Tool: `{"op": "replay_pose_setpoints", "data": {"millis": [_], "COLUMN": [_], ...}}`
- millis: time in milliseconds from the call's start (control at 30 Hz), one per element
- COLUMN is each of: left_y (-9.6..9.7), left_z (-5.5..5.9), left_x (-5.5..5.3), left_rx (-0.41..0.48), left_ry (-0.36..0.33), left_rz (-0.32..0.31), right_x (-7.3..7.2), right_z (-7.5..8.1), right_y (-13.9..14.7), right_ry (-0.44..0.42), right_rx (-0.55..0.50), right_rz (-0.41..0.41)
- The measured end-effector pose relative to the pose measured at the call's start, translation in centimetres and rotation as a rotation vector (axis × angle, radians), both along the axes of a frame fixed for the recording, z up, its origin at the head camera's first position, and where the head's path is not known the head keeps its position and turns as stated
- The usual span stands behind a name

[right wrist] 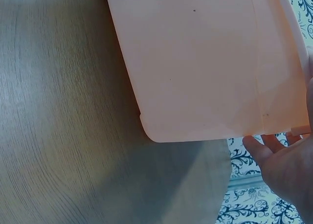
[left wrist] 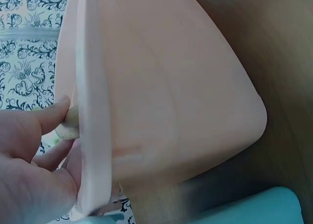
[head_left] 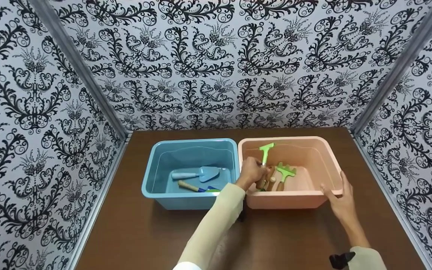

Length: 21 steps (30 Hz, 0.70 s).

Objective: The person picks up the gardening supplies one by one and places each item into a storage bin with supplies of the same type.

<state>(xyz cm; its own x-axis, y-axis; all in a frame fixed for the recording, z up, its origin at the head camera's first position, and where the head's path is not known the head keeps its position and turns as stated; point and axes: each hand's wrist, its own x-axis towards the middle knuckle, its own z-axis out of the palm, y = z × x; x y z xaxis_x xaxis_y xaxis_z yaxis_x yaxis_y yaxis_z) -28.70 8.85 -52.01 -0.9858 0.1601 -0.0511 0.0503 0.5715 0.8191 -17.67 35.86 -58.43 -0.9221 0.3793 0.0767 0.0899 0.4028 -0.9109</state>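
My left hand [head_left: 252, 173] reaches over the near left part of a peach plastic tub [head_left: 283, 202]. It pinches the wooden handle [left wrist: 70, 123] of a small garden tool with a green T-shaped head [head_left: 265, 150], which points upward. Below that hand, several wooden-handled tools [head_left: 270, 183] lie in the tub, partly hidden by it. A green hand rake [head_left: 286, 171] lies just to their right. At the tub's near right corner my right hand [head_left: 341, 198] holds the rim, thumb at the front edge and fingers along the outer side.
A blue tub [head_left: 193, 202] stands close on the left. Inside lie a light blue trowel [head_left: 208, 173] and a wooden-handled tool with a blue neck [head_left: 189, 186]. Both tubs rest on a brown wooden table [head_left: 133, 225], with patterned walls [head_left: 201, 67] on three sides.
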Motion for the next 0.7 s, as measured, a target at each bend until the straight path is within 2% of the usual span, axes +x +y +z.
{"op": "replay_pose_setpoints", "data": {"millis": [300, 400, 533, 700], "left_y": [0.77, 0.90, 1.04, 1.05], "left_z": [-0.40, -0.42, -0.63, -0.57], "left_x": [0.42, 0.60, 0.86, 0.94], "left_rx": [-0.023, -0.062, -0.131, -0.158], "left_ry": [-0.101, -0.085, -0.029, -0.019], "left_rz": [0.045, 0.043, 0.031, 0.022], "right_x": [0.02, 0.07, 0.07, 0.08], "right_z": [0.02, 0.07, 0.08, 0.07], "right_y": [0.11, 0.11, 0.09, 0.06], "right_ry": [-0.007, -0.012, -0.016, -0.022], "right_rx": [-0.009, -0.010, -0.015, -0.013], "right_rz": [0.005, 0.005, 0.008, 0.007]}}
